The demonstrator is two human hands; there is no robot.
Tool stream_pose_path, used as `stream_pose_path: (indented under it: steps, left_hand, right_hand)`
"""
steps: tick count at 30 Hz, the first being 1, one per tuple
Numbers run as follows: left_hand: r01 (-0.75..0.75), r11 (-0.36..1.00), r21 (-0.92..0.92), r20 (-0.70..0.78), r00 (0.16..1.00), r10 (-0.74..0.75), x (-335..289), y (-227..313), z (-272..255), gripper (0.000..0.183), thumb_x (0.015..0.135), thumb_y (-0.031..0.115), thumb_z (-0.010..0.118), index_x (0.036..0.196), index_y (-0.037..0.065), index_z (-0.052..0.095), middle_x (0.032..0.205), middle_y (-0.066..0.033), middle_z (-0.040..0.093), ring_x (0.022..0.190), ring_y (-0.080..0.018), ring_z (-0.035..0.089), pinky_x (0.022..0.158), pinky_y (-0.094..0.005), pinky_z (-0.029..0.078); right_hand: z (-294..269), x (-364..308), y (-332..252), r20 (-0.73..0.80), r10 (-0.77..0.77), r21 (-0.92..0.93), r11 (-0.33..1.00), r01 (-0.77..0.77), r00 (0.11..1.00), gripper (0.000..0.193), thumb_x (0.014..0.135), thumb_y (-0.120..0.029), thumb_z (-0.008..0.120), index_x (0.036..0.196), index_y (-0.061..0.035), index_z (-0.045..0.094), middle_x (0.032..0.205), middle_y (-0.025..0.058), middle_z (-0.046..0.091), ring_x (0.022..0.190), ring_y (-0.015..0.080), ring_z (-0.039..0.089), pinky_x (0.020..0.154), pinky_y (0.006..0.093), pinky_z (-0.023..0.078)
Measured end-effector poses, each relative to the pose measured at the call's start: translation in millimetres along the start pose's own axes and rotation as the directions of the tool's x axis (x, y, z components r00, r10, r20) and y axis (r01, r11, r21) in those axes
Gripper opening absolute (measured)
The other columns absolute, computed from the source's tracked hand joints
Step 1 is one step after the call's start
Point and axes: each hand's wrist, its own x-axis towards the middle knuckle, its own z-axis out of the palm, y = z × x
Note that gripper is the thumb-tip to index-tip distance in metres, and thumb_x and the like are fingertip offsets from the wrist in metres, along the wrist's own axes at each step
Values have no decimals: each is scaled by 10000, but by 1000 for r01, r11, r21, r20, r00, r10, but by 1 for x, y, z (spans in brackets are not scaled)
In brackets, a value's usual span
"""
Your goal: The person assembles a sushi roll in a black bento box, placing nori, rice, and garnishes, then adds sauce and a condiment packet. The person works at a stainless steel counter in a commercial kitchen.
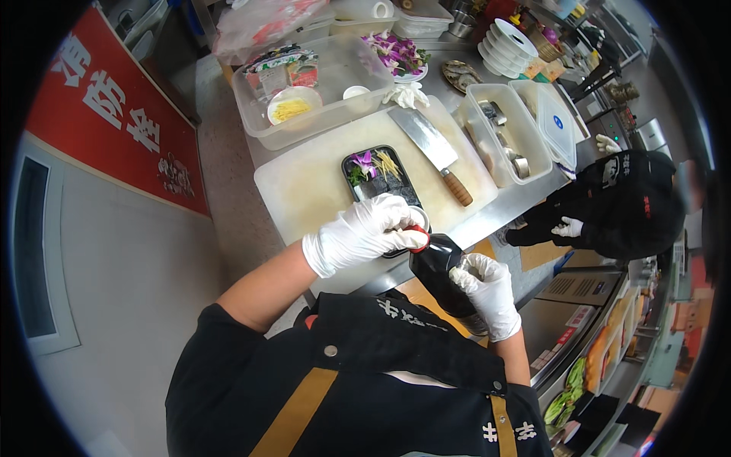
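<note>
A dark bottle is tilted in front of my chest. My gloved right hand is wrapped round its body, and my gloved left hand pinches the red cap at its neck. Just beyond my left hand, a black tray lies on the white cutting board. In it are a purple flower, pale yellow strips, green leaves and dark pieces. A small white cup at its near end is partly hidden by my left hand. A cleaver with a wooden handle rests to the tray's right.
Behind the board stands a clear tub holding packets and a bowl of yellow shreds. Another clear tub is at the right, near stacked white dishes. Purple flowers lie farther back. A co-worker in black stands at the right.
</note>
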Motion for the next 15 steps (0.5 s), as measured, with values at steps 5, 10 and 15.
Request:
stream_pose_path:
  steps: [5, 10, 15]
  left_hand:
    - [-257, 893, -368, -442, 894, 75, 6, -63, -21, 572, 989, 311, 565, 1464, 44, 389, 1223, -128, 608, 1064, -232, 605, 936, -354, 478]
    - [565, 711, 419, -701, 699, -143, -22, -155, -4, 593, 999, 336, 490, 1473, 11, 347, 1385, -242, 482, 1273, -400, 468, 1106, -431, 341]
    - [634, 529, 564, -721, 691, -59, -38, -193, 32, 619, 973, 364, 497, 1455, -5, 377, 1491, -241, 372, 1391, -393, 337, 1170, -462, 235]
  right_hand:
    - [-38, 47, -51, -70, -139, 289, 945, 154, 988, 127, 861, -93, 741, 843, -19, 640, 711, -28, 602, 615, 40, 514, 576, 198, 421]
    - [-64, 130, -132, -264, -640, -25, 753, 658, 722, 127, 890, -39, 621, 1012, -13, 642, 800, 44, 618, 668, 128, 572, 605, 250, 454]
    - [-32, 264, -201, -16, -597, 753, 520, 402, 802, 105, 925, -174, 582, 904, -72, 592, 702, 50, 582, 624, 188, 562, 581, 314, 454]
